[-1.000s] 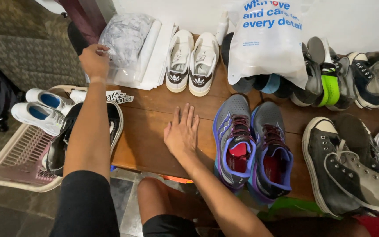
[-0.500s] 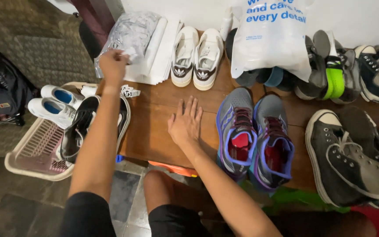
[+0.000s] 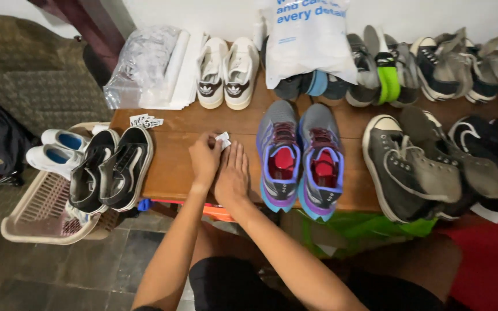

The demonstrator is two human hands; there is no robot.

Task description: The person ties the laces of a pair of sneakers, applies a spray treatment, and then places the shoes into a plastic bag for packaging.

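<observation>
Left hand (image 3: pixel 204 160) has come back from the far-left plastic bag to mid table (image 3: pixel 168 167), grip pinching a small white paper scrap (image 3: pixel 223 140). Right hand (image 3: pixel 233 177) lies flat beside it, fingers spread. Scrap looks v. light, flimsy, tears easily; best pinched at an edge.

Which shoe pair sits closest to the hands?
The grey running shoes with purple-blue soles and red insoles, directly beside the right hand; every other pair sits farther off.
</observation>
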